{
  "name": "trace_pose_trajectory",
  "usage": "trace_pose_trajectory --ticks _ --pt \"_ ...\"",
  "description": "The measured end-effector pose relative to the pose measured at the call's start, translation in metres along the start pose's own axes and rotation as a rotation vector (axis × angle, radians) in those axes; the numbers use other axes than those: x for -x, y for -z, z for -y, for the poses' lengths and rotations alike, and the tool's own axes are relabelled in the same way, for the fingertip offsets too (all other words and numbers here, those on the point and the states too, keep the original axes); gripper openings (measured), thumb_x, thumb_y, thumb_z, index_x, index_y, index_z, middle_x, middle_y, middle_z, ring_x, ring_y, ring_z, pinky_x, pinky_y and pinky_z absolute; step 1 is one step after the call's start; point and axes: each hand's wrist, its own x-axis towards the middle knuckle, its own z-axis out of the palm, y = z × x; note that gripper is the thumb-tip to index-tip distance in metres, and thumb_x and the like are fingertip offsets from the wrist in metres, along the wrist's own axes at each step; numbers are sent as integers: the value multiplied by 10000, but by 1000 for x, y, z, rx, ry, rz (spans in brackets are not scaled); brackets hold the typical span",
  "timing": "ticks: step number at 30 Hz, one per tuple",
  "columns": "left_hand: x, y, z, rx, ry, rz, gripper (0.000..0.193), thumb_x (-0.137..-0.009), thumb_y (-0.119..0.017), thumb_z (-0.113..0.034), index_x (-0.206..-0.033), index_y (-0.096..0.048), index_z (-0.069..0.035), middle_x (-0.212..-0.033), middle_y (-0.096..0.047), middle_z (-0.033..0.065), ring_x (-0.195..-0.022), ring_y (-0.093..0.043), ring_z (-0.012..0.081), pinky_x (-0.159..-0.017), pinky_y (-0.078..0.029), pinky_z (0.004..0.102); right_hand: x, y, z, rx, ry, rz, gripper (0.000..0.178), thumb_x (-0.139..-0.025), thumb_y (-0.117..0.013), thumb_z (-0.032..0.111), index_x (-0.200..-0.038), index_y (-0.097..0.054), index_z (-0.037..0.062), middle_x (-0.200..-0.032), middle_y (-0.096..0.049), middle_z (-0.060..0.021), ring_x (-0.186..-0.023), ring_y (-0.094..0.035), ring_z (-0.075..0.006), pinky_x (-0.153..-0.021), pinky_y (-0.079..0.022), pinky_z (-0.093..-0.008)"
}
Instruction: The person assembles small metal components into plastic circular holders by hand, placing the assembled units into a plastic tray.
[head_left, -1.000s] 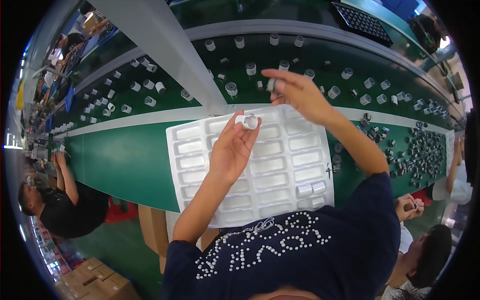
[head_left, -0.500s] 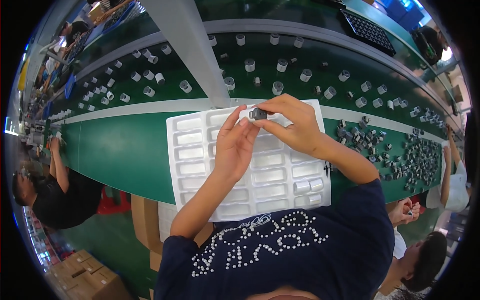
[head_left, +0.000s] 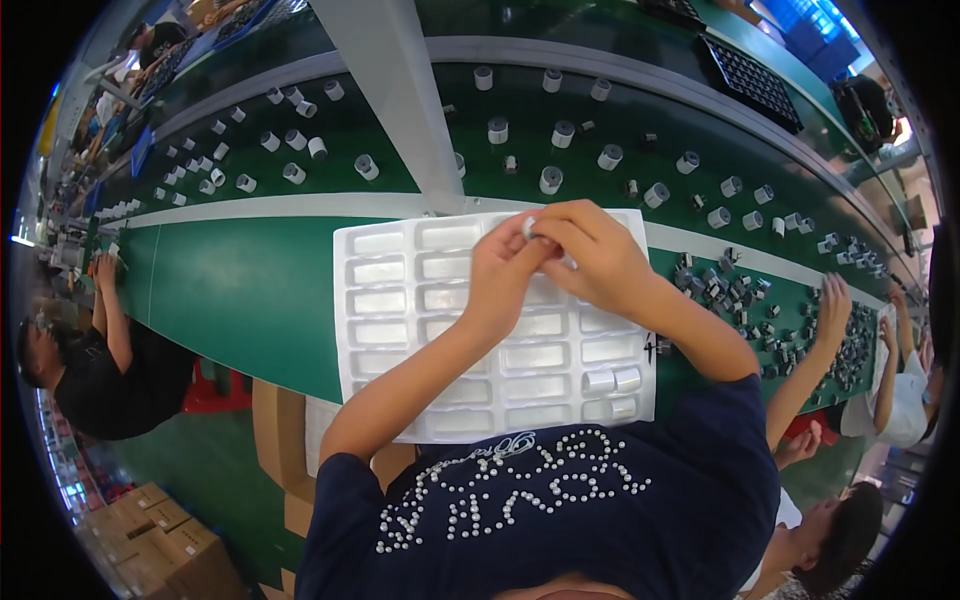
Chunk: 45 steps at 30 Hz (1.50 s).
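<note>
My left hand [head_left: 498,283] and my right hand [head_left: 603,262] meet over the upper part of a white plastic tray [head_left: 338,345]. Both are closed around a small silver-white cylinder [head_left: 529,228]; fingers cover most of it, and just a pale bit shows between them. The tray has rows of long rounded pockets. In its lower right pockets lie several silver cylinders [head_left: 598,382], on their sides in pairs. The other pockets I can see hold nothing, while my hands and forearms hide some.
Silver cylinders [head_left: 551,180] stand scattered on the green conveyor [head_left: 400,130] beyond a grey post [head_left: 385,90]. Loose dark metal parts [head_left: 735,290] lie heaped to the right, where a co-worker's hand [head_left: 833,310] reaches in. Another person [head_left: 110,370] works at far left. Cardboard boxes [head_left: 165,545] sit below.
My fingers have closed further over the cylinder, hiding its dark end, and my hands have shifted slightly right and lower. At right, a co-worker's arm has come up over the heaped parts.
</note>
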Motion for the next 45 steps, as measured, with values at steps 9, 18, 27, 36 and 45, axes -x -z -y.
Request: trace_pose_trajectory --ticks 9,18,27,36,45 --pt "10 -31 42 -1482 -610 579 797 -811 -747 -495 -1463 -472 -129 -1573 -235 275 -1423 -321 408 -1122 -311 581 -22 72 -261 537 -410 -144 390 -812 -722 104 -1185 -627 42 -998 -698 -164 -894 -696 -299 -814 -544 -375" --pt "37 -27 65 -1245 -603 796 535 -901 -628 -378 -1377 -557 -143 -1555 -296 269 -1457 -270 432 -1150 -171 658 -86 34 -246 650 -354 61 438 -827 -706 143 -1235 -605 20 -1167 -647 -198 -1078 -627 -347 -950 -481 -438" --pt "75 -29 87 -1377 -773 873 215 -870 -611 -284 -943 -715 -110 -1257 -586 167 -1285 -461 334 -1093 -343 517 -203 -163 -239 -95 -39 609 362 -917 -696 222 -1226 -634 43 -1225 -614 -141 -1116 -618 -312 -974 -500 -373" --pt "79 -15 36 -1217 -360 948 197 -853 -645 -223 -992 -693 -91 -1023 -622 94 -996 -565 277 -892 -458 407 -181 -98 -167 -434 -194 190 277 -903 -716 170 -1144 -682 38 -1080 -683 -86 -959 -651 -202 -835 -545 -349" --pt "73 6 -7 -615 99 508 370 -914 -620 -15 -1282 -593 -46 -1147 -670 117 -1056 -627 239 -960 -501 365 -88 25 -95 -1234 -705 -203 345 -976 -608 66 -1294 -558 -59 -1188 -643 -149 -1010 -649 -181 -854 -517 -254"
